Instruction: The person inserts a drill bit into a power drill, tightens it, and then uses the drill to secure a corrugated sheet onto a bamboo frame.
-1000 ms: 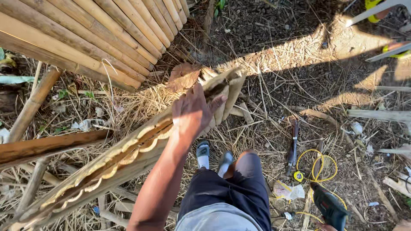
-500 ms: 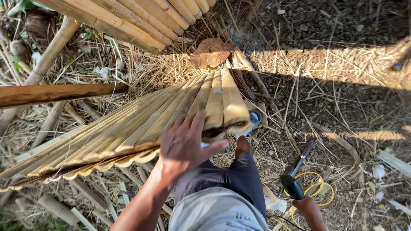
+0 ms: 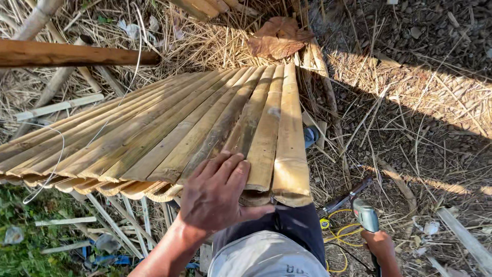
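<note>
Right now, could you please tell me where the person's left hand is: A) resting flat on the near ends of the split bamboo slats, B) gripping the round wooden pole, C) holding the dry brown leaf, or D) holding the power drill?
A: the left hand lies palm down, fingers spread, on the near ends of the split bamboo slats, while the right hand holds the power drill.

We find the near centre blocked by the panel of split bamboo slats (image 3: 169, 133), which fans out to the left; the left hand (image 3: 215, 197) lies flat on its near edge. Above it, a round wooden pole (image 3: 77, 53) crosses the upper left. To the right of the panel, the straw-strewn ground (image 3: 420, 118) gives open passage. Lower right, we note the right hand (image 3: 380, 243) gripping a power drill (image 3: 365, 214), with yellow cord (image 3: 341, 233) coiled beside it.
</note>
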